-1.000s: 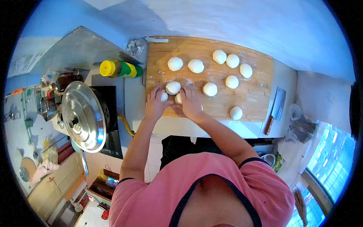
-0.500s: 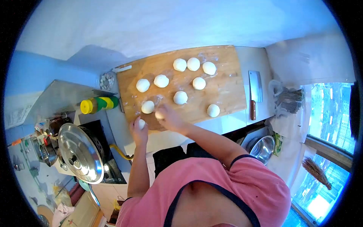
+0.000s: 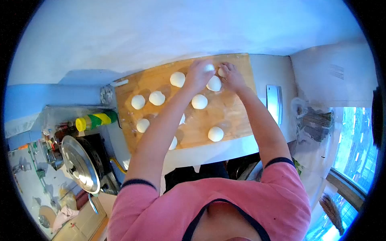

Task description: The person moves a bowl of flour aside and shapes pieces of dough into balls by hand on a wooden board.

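Both hands are at the far side of a wooden board (image 3: 237, 116), among round white dough balls. My left hand (image 3: 197, 75), blurred, curls around a dough ball (image 3: 208, 67). Just to its right, my right hand (image 3: 232, 77) has its fingers bent over another dough ball (image 3: 221, 72). A dough ball (image 3: 214, 83) lies between the hands, slightly nearer me, and one more (image 3: 177, 79) sits left of my left hand. Several others rest on the board, such as one in the middle (image 3: 200, 101) and one near the front edge (image 3: 216, 134). My left forearm partly covers two.
A cleaver (image 3: 274, 104) lies right of the board, its handle hidden by my right arm. On the left stand a yellow-capped green bottle (image 3: 96, 120) and a lidded pot (image 3: 80, 164). A wall (image 3: 193, 28) rises behind the board.
Both hands have moved from the board's near left to its far side. A dough ball now lies at the near edge by my left forearm. The camera view has shifted too.
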`<move>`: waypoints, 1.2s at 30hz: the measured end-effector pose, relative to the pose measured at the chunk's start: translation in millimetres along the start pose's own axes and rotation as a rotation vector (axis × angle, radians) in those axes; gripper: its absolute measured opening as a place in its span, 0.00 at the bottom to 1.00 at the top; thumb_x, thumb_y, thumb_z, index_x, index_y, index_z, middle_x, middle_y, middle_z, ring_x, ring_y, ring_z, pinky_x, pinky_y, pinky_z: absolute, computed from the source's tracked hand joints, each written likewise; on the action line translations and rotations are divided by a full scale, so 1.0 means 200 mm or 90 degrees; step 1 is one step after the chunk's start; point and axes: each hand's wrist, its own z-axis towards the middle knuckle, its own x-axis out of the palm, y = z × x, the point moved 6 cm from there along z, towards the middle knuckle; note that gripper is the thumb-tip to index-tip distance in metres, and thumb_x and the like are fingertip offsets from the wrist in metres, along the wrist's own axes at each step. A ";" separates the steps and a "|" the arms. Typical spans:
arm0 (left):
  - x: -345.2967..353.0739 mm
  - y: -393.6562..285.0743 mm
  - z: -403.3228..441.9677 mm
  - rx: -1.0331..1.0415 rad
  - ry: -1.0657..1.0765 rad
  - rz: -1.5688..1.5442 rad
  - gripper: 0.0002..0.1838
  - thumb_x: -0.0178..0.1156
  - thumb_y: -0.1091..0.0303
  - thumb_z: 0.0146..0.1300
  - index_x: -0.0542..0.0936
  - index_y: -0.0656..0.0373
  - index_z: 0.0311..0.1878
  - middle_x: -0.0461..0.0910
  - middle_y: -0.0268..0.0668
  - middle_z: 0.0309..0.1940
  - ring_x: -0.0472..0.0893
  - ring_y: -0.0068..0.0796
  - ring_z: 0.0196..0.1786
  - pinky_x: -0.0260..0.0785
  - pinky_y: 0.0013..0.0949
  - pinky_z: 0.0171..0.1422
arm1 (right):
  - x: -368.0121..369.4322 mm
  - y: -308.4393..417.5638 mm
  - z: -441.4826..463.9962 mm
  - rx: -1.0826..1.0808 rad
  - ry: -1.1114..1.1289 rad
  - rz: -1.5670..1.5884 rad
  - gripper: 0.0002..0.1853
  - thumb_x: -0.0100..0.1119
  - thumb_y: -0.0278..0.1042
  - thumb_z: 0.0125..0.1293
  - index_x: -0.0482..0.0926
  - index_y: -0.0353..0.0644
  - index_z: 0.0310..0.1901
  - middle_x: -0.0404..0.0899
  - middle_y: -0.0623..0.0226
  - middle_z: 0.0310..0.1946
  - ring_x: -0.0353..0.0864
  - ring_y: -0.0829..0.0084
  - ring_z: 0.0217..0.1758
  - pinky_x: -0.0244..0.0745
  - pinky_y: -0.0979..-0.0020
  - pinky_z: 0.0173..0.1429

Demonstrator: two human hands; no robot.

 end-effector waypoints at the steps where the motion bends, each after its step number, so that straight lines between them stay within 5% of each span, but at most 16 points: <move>1: 0.10 0.00 0.08 0.043 0.021 0.073 0.21 0.63 0.67 0.56 0.77 0.52 0.55 0.73 0.44 0.53 0.71 0.45 0.58 0.66 0.41 0.62 | -0.05 -0.01 -0.05 0.016 0.032 0.030 0.30 0.65 0.36 0.52 0.69 0.39 0.58 0.70 0.51 0.56 0.66 0.51 0.62 0.63 0.59 0.66; 6: 0.34 0.16 0.21 0.089 0.114 0.295 0.22 0.63 0.67 0.55 0.77 0.47 0.56 0.70 0.40 0.57 0.69 0.45 0.60 0.64 0.43 0.65 | -0.20 -0.16 -0.29 0.137 0.025 0.117 0.28 0.63 0.35 0.56 0.69 0.39 0.59 0.71 0.55 0.55 0.69 0.58 0.61 0.66 0.64 0.63; 8: 0.30 0.20 0.16 0.108 0.148 0.331 0.22 0.63 0.67 0.56 0.77 0.46 0.56 0.70 0.39 0.58 0.69 0.45 0.60 0.63 0.43 0.66 | -0.24 -0.19 -0.42 0.358 0.005 0.436 0.26 0.59 0.35 0.61 0.68 0.41 0.61 0.72 0.60 0.54 0.72 0.67 0.58 0.68 0.68 0.61; 9: 0.24 0.20 0.17 0.094 0.206 0.335 0.22 0.64 0.66 0.54 0.78 0.48 0.56 0.69 0.40 0.60 0.69 0.45 0.61 0.63 0.41 0.66 | -0.27 -0.14 -0.43 0.357 0.013 0.443 0.26 0.59 0.35 0.61 0.68 0.41 0.61 0.72 0.60 0.54 0.72 0.67 0.58 0.68 0.68 0.61; 11: 0.16 0.24 0.15 0.060 0.272 0.340 0.23 0.66 0.66 0.53 0.78 0.50 0.55 0.69 0.41 0.61 0.69 0.45 0.61 0.64 0.40 0.66 | -0.28 0.00 -0.49 0.454 -0.045 0.854 0.25 0.57 0.35 0.64 0.67 0.43 0.62 0.72 0.63 0.54 0.72 0.72 0.56 0.67 0.71 0.60; 15: -0.19 0.06 0.07 0.116 0.105 0.115 0.26 0.66 0.63 0.54 0.76 0.54 0.58 0.76 0.43 0.54 0.74 0.40 0.57 0.66 0.39 0.63 | -0.20 0.43 -0.57 0.482 0.041 1.123 0.25 0.57 0.33 0.64 0.67 0.43 0.62 0.71 0.64 0.54 0.71 0.72 0.57 0.67 0.71 0.60; 17: -0.45 -0.03 -0.16 -0.092 0.094 -0.079 0.26 0.66 0.63 0.56 0.75 0.54 0.59 0.76 0.43 0.53 0.75 0.32 0.55 0.67 0.36 0.61 | -0.08 0.61 -0.62 0.431 0.129 0.982 0.26 0.58 0.31 0.61 0.66 0.43 0.61 0.71 0.62 0.54 0.71 0.70 0.58 0.66 0.69 0.62; 19: -0.72 -0.02 -0.48 -0.155 0.019 -0.138 0.25 0.66 0.63 0.57 0.75 0.56 0.58 0.76 0.43 0.53 0.76 0.30 0.53 0.70 0.34 0.57 | 0.01 0.87 -0.63 0.277 0.175 0.683 0.28 0.61 0.30 0.57 0.65 0.40 0.60 0.71 0.56 0.54 0.72 0.63 0.58 0.65 0.63 0.63; 25: -1.05 0.58 -1.57 -0.514 -0.160 0.134 0.29 0.69 0.67 0.53 0.71 0.61 0.58 0.74 0.47 0.55 0.75 0.42 0.56 0.69 0.37 0.59 | 0.32 1.71 -0.62 -0.119 0.254 0.369 0.33 0.67 0.32 0.49 0.66 0.37 0.58 0.69 0.48 0.56 0.68 0.53 0.62 0.61 0.56 0.66; 29: -0.91 0.78 -1.78 -0.317 -0.096 0.268 0.30 0.69 0.66 0.51 0.71 0.58 0.59 0.74 0.47 0.53 0.74 0.47 0.56 0.67 0.41 0.59 | 0.53 1.84 -0.63 -0.289 0.137 0.152 0.33 0.68 0.32 0.47 0.67 0.37 0.57 0.68 0.51 0.58 0.67 0.52 0.63 0.62 0.55 0.66; 31: -0.92 0.64 -1.73 -0.251 -0.092 0.524 0.30 0.68 0.63 0.50 0.72 0.54 0.59 0.73 0.45 0.53 0.72 0.48 0.56 0.66 0.46 0.59 | 0.46 1.75 -0.60 -0.257 0.108 0.142 0.32 0.67 0.32 0.48 0.68 0.39 0.57 0.68 0.52 0.59 0.67 0.51 0.63 0.62 0.55 0.65; 34: -0.98 0.58 -1.58 -0.236 -0.192 0.286 0.30 0.68 0.59 0.50 0.73 0.49 0.59 0.71 0.43 0.55 0.70 0.48 0.58 0.65 0.50 0.60 | 0.23 1.50 -0.47 -0.068 0.056 0.071 0.29 0.66 0.33 0.51 0.70 0.47 0.57 0.64 0.53 0.61 0.66 0.48 0.62 0.64 0.55 0.64; 36: -0.89 0.62 -1.42 -0.247 -0.160 0.246 0.29 0.68 0.61 0.50 0.74 0.47 0.58 0.72 0.42 0.55 0.70 0.46 0.59 0.66 0.46 0.61 | 0.26 1.40 -0.44 -0.061 0.051 0.026 0.29 0.66 0.33 0.52 0.70 0.49 0.58 0.64 0.53 0.61 0.65 0.48 0.62 0.64 0.55 0.64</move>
